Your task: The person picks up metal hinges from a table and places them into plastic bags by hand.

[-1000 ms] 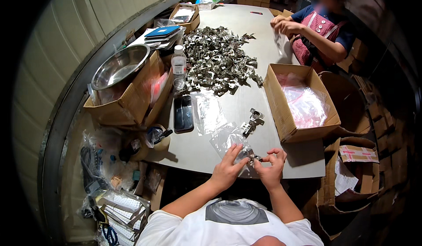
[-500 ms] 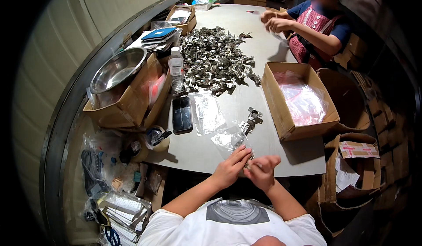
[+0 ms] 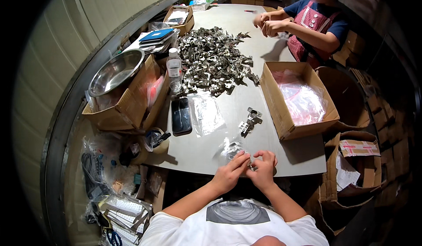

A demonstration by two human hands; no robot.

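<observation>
Clear plastic bag (image 3: 230, 149): crumpled, glossy, at 12 o'clock from left hand (image 3: 227, 174). Metal piece (image 3: 250, 162): silvery, mostly hidden, 2 o'clock.

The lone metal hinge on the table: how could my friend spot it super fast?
Find the pale table, then the open cardboard box of clear bags along its right edge. Just left of that box's near end lies a shiny metal hinge. Unlike the jumbled metal pile farther up the table, it lies apart.

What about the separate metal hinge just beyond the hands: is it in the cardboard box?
No, the metal hinge lies on the tabletop, left of the cardboard box holding plastic bags.
</observation>
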